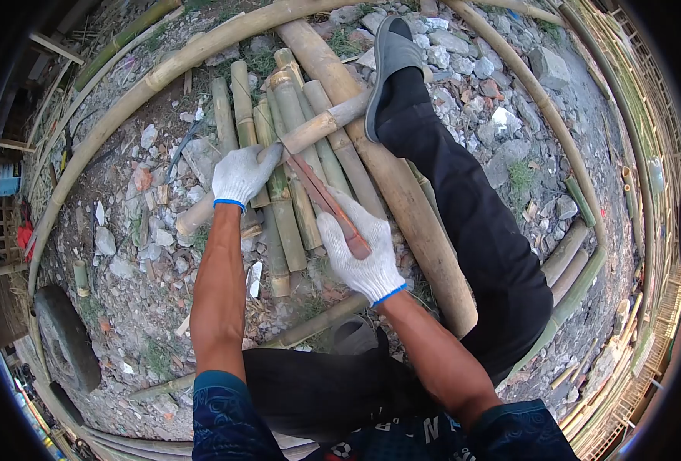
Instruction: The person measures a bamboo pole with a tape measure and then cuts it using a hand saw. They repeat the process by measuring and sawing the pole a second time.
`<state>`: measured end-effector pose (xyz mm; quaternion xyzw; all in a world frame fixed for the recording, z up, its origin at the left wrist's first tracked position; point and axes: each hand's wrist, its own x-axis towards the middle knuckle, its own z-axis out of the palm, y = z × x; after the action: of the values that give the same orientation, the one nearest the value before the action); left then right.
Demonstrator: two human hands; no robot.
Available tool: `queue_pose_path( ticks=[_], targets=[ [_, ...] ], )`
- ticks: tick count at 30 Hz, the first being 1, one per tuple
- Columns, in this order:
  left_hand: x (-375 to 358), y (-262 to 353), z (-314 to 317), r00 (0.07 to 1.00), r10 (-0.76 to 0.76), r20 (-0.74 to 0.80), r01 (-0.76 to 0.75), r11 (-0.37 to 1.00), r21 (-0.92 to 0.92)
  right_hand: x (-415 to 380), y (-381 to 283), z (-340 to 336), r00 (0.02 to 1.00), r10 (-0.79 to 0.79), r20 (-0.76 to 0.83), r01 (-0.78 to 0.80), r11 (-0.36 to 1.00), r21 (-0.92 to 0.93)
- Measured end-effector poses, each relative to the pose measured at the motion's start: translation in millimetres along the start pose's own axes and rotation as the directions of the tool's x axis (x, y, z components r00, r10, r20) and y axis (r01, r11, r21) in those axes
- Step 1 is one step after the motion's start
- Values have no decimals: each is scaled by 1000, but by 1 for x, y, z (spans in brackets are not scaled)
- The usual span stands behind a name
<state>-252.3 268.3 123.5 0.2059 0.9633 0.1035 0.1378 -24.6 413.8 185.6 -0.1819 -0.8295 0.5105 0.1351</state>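
My left hand (240, 178), in a white knit glove with a blue cuff, is closed around a bamboo pole (313, 132) that lies slanted over several cut bamboo pieces (285, 96). In my right hand (367, 265), gloved the same way, is the handle of a long, narrow, reddish-brown saw (319, 192). Its far end meets the pole just right of my left hand; the teeth are too small to make out. The pole's upper end rests on a thick bamboo log (413, 215), against my sandaled foot (398, 65).
Broken stones and rubble (486, 58) cover the ground. A long curved-looking bamboo pole (167, 73) crosses the upper left. Several bamboo lengths (567, 265) lie at the right, past my leg (494, 223). A dark round slab (65, 338) stands at the left.
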Motion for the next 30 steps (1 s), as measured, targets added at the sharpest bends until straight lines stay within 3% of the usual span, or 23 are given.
queue_pose_path(
  ticks=[2, 4, 5, 7, 8, 11, 12, 14, 16, 18, 20, 21, 23, 26, 27, 30],
  targets=[
    [3, -2, -2, 1000, 13, 14, -13, 1000, -6, 16, -13, 5, 1000, -2, 27, 0, 998, 67],
    [5, 0, -7, 998, 19, 57, -19, 1000, -2, -22, -8, -14, 1000, 5, -7, -4, 995, 100],
    [7, -1, -6, 999, 19, 48, -19, 1000, -8, -48, -11, -35, 999, -32, 10, 32, 999, 0],
    [6, 1, -4, 1000, 7, 12, -7, 1000, -5, -75, 5, -49, 995, -95, -2, 95, 991, 98],
    [0, 2, -2, 1000, -7, 3, 7, 1000, -4, -83, 10, -53, 993, -115, -1, 114, 992, 56],
    [1, 2, 3, 999, 19, -40, -20, 999, -28, -18, 2, -8, 1000, 8, -10, -8, 1000, 16],
    [-1, 0, 4, 998, 14, -68, -16, 999, -31, 13, 5, 16, 997, -20, -77, 31, 988, 154],
    [2, -3, -2, 1000, 20, -13, -20, 999, -35, 22, -8, 17, 999, -25, -27, 28, 993, 113],
    [9, -4, -4, 999, 33, 17, -32, 999, -33, -21, -6, -11, 999, 35, -21, -34, 999, 15],
    [10, -7, 0, 999, 29, 17, -28, 1000, -12, -79, 0, -54, 993, -92, 78, 97, 993, -72],
    [1, -7, 3, 1000, -2, 2, 2, 1000, 5, -96, 14, -64, 992, -22, 121, 26, 999, -32],
    [-3, -5, 6, 1000, 8, 7, -8, 1000, 8, -78, 8, -53, 998, -43, 51, 42, 999, 22],
    [-1, 1, 2, 999, 38, -28, -37, 999, 12, -14, -6, -10, 993, 108, 41, -110, 993, 47],
    [7, -8, 0, 996, 73, -57, -71, 997, 35, 31, -12, 19, 1000, 19, 19, -20, 997, 72],
    [14, -19, 14, 990, 125, -65, -120, 991, 65, 14, -12, 5, 999, 35, 19, -36, 998, 52],
    [14, -14, 5, 998, 59, -22, -58, 997, 46, -72, -3, -59, 991, -74, 109, 78, 996, -30]
  ],
)
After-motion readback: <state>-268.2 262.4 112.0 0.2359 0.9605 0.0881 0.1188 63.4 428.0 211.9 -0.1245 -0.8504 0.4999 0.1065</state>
